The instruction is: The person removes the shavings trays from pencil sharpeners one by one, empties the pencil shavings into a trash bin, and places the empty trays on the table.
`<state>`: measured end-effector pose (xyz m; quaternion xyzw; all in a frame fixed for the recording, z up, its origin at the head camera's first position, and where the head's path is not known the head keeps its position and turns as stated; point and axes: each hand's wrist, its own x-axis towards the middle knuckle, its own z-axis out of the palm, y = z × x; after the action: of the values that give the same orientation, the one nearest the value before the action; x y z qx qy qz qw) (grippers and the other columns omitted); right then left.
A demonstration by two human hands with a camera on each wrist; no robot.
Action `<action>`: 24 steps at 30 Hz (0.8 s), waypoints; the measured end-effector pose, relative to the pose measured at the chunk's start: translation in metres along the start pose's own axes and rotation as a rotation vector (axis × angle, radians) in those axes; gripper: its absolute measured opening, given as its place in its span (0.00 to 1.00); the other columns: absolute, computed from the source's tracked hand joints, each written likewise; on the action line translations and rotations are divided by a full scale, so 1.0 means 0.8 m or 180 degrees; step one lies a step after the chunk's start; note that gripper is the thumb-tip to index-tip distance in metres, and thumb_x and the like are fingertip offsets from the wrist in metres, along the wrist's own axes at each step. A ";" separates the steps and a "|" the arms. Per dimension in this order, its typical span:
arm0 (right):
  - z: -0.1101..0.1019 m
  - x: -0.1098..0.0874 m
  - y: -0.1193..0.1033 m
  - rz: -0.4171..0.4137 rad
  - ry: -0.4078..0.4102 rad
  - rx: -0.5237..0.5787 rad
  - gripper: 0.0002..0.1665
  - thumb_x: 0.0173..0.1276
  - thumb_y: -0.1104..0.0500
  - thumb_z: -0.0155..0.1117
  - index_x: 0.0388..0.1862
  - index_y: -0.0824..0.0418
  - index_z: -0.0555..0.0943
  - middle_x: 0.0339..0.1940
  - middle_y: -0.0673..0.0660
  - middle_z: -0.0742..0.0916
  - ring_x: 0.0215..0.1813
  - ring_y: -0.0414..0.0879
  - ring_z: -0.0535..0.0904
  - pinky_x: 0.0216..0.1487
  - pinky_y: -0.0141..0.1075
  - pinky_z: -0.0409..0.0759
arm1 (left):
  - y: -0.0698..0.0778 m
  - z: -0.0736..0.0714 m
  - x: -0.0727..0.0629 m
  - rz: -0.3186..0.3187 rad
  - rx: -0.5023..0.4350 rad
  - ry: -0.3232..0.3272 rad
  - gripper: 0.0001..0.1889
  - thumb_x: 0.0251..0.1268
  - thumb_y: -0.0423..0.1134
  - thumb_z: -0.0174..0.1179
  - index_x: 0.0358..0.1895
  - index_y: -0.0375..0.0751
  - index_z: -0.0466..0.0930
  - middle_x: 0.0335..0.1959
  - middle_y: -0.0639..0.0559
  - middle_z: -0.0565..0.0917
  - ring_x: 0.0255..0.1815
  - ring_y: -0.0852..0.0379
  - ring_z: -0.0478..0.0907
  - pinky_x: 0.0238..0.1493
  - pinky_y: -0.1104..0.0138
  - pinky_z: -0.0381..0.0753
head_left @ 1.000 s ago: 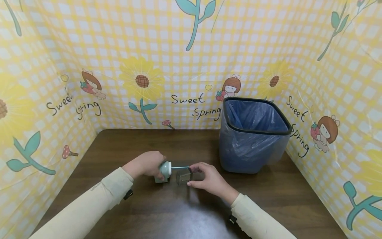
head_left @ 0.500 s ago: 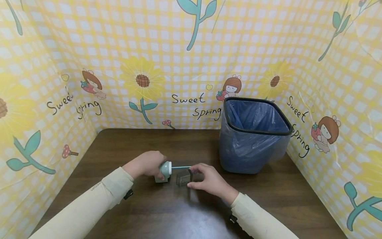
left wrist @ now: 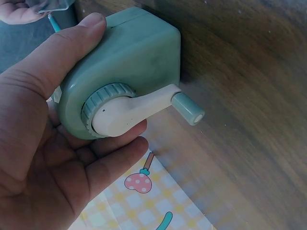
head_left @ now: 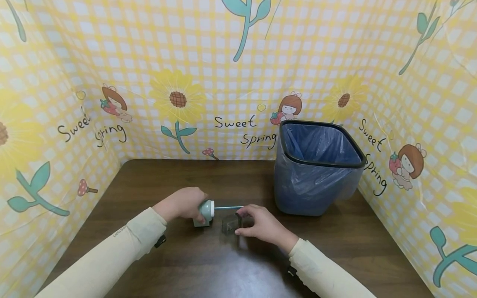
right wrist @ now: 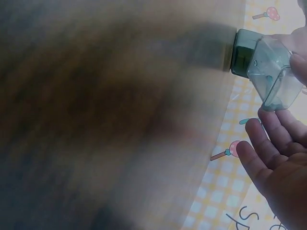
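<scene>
My left hand (head_left: 186, 203) grips a pale green crank pencil sharpener (head_left: 204, 215), lying over the table. In the left wrist view its white crank (left wrist: 139, 110) with a green knob faces the camera, and the thumb lies along the body. A thin blue-green pencil (head_left: 228, 207) sticks out of the sharpener's white front toward the right. My right hand (head_left: 262, 223) pinches the clear smoky shavings drawer (head_left: 229, 225) between thumb and fingers, apart from the sharpener. In the right wrist view the drawer (right wrist: 276, 76) overlaps the sharpener's dark drawer opening (right wrist: 243, 58).
A blue trash bin (head_left: 316, 182) with a clear liner and black rim stands at the back right of the brown wooden table (head_left: 167, 256). Yellow checked cloth (head_left: 231, 91) with printed flowers walls in the back and both sides.
My right hand has moved slightly right with the drawer, which has turned a little, and more of the pencil shows. The left hand and sharpener have stayed nearly still.
</scene>
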<state>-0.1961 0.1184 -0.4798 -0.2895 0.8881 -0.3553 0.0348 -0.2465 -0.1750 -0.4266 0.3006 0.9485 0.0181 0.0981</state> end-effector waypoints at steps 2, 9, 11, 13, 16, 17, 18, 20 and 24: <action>0.000 0.001 0.000 -0.0019 -0.0028 -0.0056 0.35 0.59 0.39 0.78 0.61 0.52 0.82 0.54 0.45 0.86 0.57 0.41 0.81 0.60 0.42 0.81 | 0.000 0.000 0.000 -0.0008 0.0008 -0.0010 0.29 0.46 0.57 0.80 0.47 0.42 0.84 0.34 0.56 0.84 0.32 0.60 0.78 0.38 0.60 0.82; 0.002 0.003 0.001 -0.0016 -0.0119 -0.0165 0.35 0.58 0.38 0.78 0.60 0.51 0.82 0.54 0.46 0.86 0.57 0.41 0.81 0.59 0.41 0.81 | 0.000 -0.001 0.000 -0.0006 0.0023 -0.0017 0.30 0.46 0.58 0.80 0.47 0.43 0.84 0.33 0.57 0.83 0.32 0.60 0.77 0.37 0.60 0.81; 0.003 0.004 0.002 -0.0009 -0.0145 -0.0197 0.34 0.58 0.38 0.78 0.60 0.51 0.82 0.54 0.46 0.86 0.57 0.40 0.81 0.59 0.40 0.81 | 0.000 0.000 0.000 -0.0014 0.0005 -0.0023 0.30 0.46 0.58 0.80 0.47 0.42 0.84 0.33 0.57 0.83 0.32 0.60 0.77 0.37 0.60 0.81; 0.003 0.004 0.002 -0.0019 -0.0158 -0.0228 0.34 0.58 0.38 0.79 0.59 0.51 0.82 0.53 0.46 0.86 0.56 0.40 0.81 0.58 0.40 0.81 | 0.001 -0.001 -0.001 -0.0019 -0.0012 -0.0021 0.30 0.46 0.57 0.80 0.48 0.42 0.84 0.33 0.56 0.84 0.32 0.59 0.77 0.37 0.60 0.81; 0.004 0.004 0.002 -0.0025 -0.0168 -0.0286 0.34 0.58 0.38 0.79 0.59 0.51 0.82 0.53 0.46 0.86 0.56 0.40 0.81 0.58 0.40 0.81 | 0.002 -0.002 -0.002 -0.0018 -0.0020 -0.0012 0.30 0.46 0.57 0.80 0.48 0.42 0.84 0.33 0.56 0.84 0.32 0.59 0.77 0.38 0.60 0.82; 0.004 0.004 0.001 -0.0028 -0.0173 -0.0298 0.34 0.58 0.38 0.79 0.59 0.51 0.82 0.53 0.46 0.86 0.56 0.40 0.81 0.58 0.40 0.81 | 0.003 -0.002 -0.002 -0.0015 -0.0017 -0.0006 0.30 0.46 0.57 0.80 0.48 0.42 0.84 0.34 0.56 0.84 0.32 0.59 0.77 0.38 0.60 0.82; 0.004 0.004 0.001 -0.0028 -0.0177 -0.0304 0.34 0.58 0.38 0.79 0.59 0.51 0.82 0.53 0.46 0.86 0.56 0.40 0.81 0.58 0.40 0.81 | 0.003 -0.002 -0.002 -0.0013 -0.0014 -0.0001 0.30 0.46 0.57 0.80 0.48 0.41 0.84 0.34 0.56 0.84 0.32 0.59 0.77 0.38 0.60 0.82; 0.004 0.004 0.001 -0.0026 -0.0188 -0.0322 0.34 0.58 0.38 0.79 0.59 0.51 0.82 0.53 0.46 0.86 0.56 0.40 0.81 0.58 0.40 0.81 | 0.003 -0.003 -0.002 -0.0013 -0.0016 0.0003 0.30 0.46 0.57 0.80 0.48 0.41 0.84 0.34 0.56 0.84 0.32 0.59 0.77 0.38 0.60 0.82; 0.004 0.006 0.002 -0.0030 -0.0215 -0.0360 0.34 0.58 0.38 0.78 0.60 0.51 0.82 0.54 0.46 0.85 0.57 0.40 0.81 0.58 0.40 0.81 | 0.004 -0.004 -0.003 -0.0011 -0.0017 0.0005 0.30 0.47 0.56 0.80 0.48 0.42 0.84 0.34 0.56 0.84 0.32 0.60 0.78 0.37 0.60 0.82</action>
<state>-0.1996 0.1148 -0.4826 -0.3070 0.9038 -0.2947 0.0466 -0.2436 -0.1737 -0.4229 0.2986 0.9491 0.0207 0.0981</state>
